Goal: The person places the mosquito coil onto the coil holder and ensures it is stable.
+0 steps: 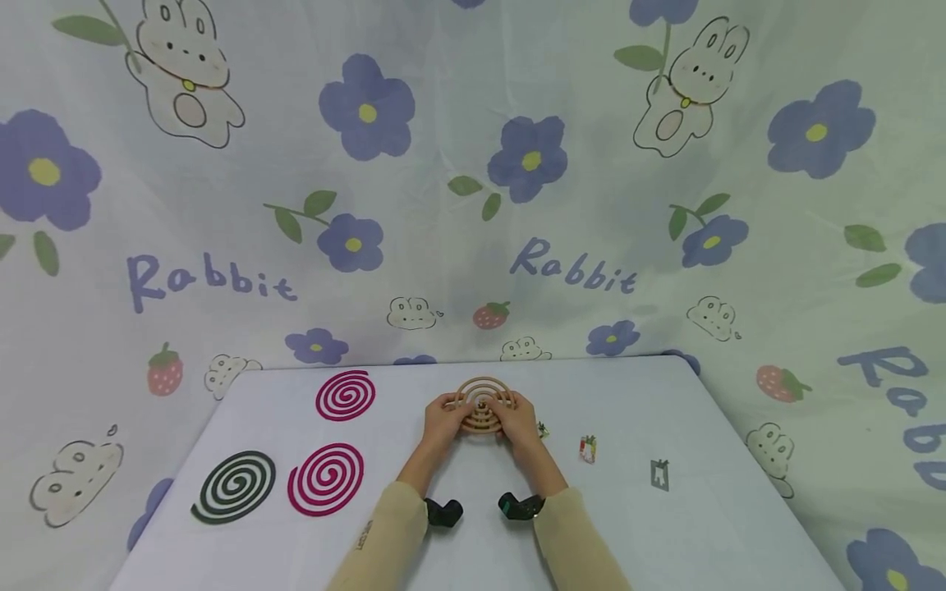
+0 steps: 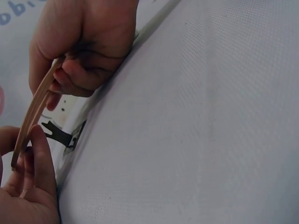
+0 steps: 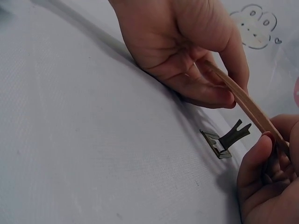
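Both hands hold a tan mosquito coil (image 1: 480, 427) over the middle of the table, toward its far side. My left hand (image 1: 443, 419) pinches the coil's left edge, and my right hand (image 1: 521, 419) grips the right edge. Seen nearly edge-on in the left wrist view, the coil (image 2: 35, 109) looks like layered, slightly bowed strips. Beyond the hands in the right wrist view, a small metal coil stand (image 3: 224, 142) has its forked prong bent up. The coil stays apart from that prong. Parts of the fingers are hidden behind the coil.
On the left lie two magenta coils (image 1: 346, 396) and a dark green coil (image 1: 235, 487). Right of the hands are a small colourful piece (image 1: 543, 430), partly hidden, a red-and-yellow one (image 1: 587, 449) and a flat grey metal stand (image 1: 660, 474). A rabbit-print curtain (image 1: 443, 164) hangs behind.
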The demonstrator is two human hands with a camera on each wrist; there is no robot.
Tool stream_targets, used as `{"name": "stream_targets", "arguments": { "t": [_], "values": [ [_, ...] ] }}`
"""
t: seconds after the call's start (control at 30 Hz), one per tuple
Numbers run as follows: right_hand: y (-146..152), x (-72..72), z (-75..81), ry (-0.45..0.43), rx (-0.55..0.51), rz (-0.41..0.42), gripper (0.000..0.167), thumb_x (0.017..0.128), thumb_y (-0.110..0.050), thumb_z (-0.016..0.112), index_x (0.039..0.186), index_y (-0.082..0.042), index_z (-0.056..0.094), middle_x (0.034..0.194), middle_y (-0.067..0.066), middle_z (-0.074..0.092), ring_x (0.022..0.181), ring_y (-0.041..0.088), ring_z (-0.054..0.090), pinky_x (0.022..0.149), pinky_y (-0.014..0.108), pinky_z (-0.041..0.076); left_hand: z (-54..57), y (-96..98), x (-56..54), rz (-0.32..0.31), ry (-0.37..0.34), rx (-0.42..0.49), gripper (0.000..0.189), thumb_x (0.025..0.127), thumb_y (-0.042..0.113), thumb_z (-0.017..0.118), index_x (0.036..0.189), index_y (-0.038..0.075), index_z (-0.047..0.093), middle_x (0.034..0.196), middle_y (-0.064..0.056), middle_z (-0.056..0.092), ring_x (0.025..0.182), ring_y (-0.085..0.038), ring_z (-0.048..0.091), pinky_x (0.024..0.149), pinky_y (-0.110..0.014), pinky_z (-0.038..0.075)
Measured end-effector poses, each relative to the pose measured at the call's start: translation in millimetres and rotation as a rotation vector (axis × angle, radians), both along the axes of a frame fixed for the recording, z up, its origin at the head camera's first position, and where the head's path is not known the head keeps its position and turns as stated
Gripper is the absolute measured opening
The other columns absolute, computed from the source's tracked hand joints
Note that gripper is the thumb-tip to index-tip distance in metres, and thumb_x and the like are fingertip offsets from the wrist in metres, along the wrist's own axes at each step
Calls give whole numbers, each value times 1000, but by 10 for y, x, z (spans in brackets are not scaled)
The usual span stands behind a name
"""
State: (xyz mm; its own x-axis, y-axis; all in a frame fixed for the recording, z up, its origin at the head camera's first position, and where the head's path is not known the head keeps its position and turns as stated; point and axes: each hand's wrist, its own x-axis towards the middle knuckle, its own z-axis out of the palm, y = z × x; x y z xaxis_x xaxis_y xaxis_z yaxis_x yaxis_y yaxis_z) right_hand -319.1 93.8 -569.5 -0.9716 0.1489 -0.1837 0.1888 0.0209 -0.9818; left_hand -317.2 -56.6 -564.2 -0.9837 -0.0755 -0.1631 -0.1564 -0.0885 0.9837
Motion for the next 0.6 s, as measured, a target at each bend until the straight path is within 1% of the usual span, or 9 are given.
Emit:
{"name": "stream_targets", "arguments": {
  "t": [0.1, 0.27, 0.43, 0.6],
  "values": [
    [2, 0, 3, -3, 5, 0, 39, 86, -33, 75, 111, -4, 64, 75, 4, 63, 45, 7, 48, 39, 21, 42, 15, 6, -4, -4, -6, -11, 35, 86, 10, 73, 116, -4, 61, 87, -10, 68, 68, -13, 63, 56, -24, 51],
    [-30, -36, 16, 23, 8, 17, 36, 88, -32, 74, 109, -4, 64, 71, 2, 60, 45, 7, 47, 40, 20, 41, 43, -18, -25, 16, 7, -42, 35, 87, 12, 73, 117, -3, 61, 90, -12, 68, 72, -13, 63, 58, -23, 51],
    [-41, -27, 26, 7, 4, 23, 33, 89, -28, 73, 109, -4, 63, 71, 3, 61, 44, 7, 47, 39, 21, 41, 34, -24, -13, 23, -33, -50, 36, 87, 13, 73, 118, -2, 61, 92, -11, 68, 73, -13, 63, 59, -23, 51],
    [-3, -7, 21, 6, 19, 7, 31, 89, -27, 73, 107, -4, 64, 72, 4, 61, 44, 9, 48, 39, 22, 42, 41, 20, -1, 21, -28, -111, 41, 86, 16, 74, 120, -3, 60, 96, -12, 67, 74, -13, 63, 61, -23, 51]
  ]
}}
